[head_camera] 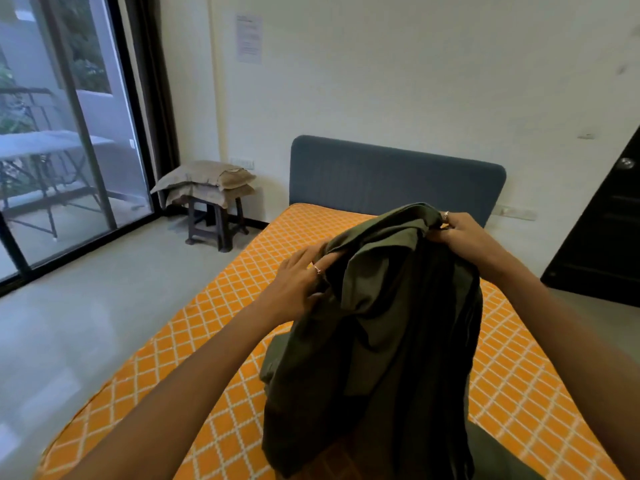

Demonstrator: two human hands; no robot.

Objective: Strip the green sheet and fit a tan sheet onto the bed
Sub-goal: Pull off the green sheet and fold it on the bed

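Note:
The green sheet (381,334) hangs bunched in front of me, lifted off the bed. My left hand (298,282) grips its left upper edge, thumb and fingers curled into the cloth. My right hand (464,237) pinches its top right corner, held higher. The sheet's lower folds trail onto the bare mattress (214,341), which has an orange cover with a white diamond pattern. The grey-blue headboard (381,174) stands behind it. No tan sheet is in view.
Two tan pillows (207,181) are stacked on a dark stool (214,223) by the wall, left of the bed. A sliding glass door (69,133) fills the left side. A dark door (606,230) stands at the right. Grey floor runs along the bed's left.

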